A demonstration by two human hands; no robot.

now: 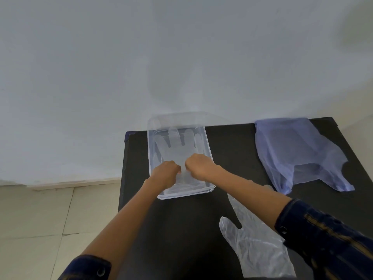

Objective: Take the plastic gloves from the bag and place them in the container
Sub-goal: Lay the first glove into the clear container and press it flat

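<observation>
A clear plastic container (209,152) stands on the black table (232,150), near its back left corner. A clear plastic glove (177,144) lies spread flat inside it, fingers pointing away from me. My left hand (166,172) and my right hand (198,164) are both over the near half of the container, fingers curled and pinching the glove's cuff end. A second clear plastic glove (256,245) lies on the table at the front right, partly under my right forearm. The pale purple plastic bag (296,156) lies flat at the back right.
A white wall rises right behind the table. Pale tiled floor (40,219) shows to the left of the table's left edge. Bare black tabletop lies between the container and the bag and in front of the container.
</observation>
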